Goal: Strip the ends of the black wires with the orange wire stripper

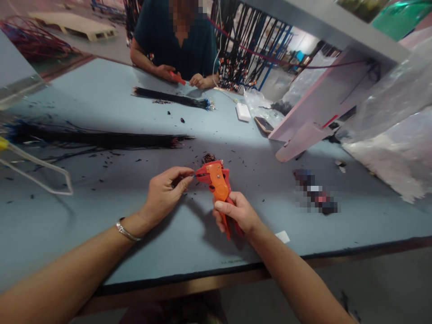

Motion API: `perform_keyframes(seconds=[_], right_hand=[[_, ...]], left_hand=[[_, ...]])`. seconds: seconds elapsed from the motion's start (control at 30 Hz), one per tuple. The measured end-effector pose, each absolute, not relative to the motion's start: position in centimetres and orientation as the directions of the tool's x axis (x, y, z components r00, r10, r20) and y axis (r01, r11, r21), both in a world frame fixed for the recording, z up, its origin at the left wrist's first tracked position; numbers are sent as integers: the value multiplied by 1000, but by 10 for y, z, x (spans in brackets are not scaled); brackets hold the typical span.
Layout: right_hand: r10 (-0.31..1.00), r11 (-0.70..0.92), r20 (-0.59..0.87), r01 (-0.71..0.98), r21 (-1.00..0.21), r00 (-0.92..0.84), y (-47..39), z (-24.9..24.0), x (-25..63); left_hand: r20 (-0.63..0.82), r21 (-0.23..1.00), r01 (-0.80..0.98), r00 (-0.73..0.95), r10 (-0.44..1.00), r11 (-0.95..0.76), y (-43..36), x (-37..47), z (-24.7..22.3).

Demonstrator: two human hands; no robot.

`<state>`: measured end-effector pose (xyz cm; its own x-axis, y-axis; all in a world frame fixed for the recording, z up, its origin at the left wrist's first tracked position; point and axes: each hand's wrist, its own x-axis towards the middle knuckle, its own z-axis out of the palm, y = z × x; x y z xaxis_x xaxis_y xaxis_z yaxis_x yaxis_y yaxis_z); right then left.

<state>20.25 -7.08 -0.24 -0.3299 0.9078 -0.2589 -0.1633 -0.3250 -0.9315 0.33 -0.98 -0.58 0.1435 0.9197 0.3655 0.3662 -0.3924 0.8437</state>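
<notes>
In the center, the right hand is gripping the orange wire stripper; the left hand is pinching a thin wire at its jaws, above the table.

White box near phone; plastic sheeting at right; wooden pallet upper left; blurred dark object, possibly pouch.
</notes>
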Motion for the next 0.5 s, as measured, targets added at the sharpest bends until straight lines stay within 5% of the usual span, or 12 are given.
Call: perform_keyframes(seconds=[0.3, 0.5], right_hand=[[875, -416, -270, -338, -844, -402, -66, -5, 208], [901, -362, -147, -522, -772, -407, -60, -7, 214]], left_hand=[[337, 841, 409, 116, 934, -355, -8, 3, -1], [238, 886, 401, 36, 971, -232, -4, 2, -2]])
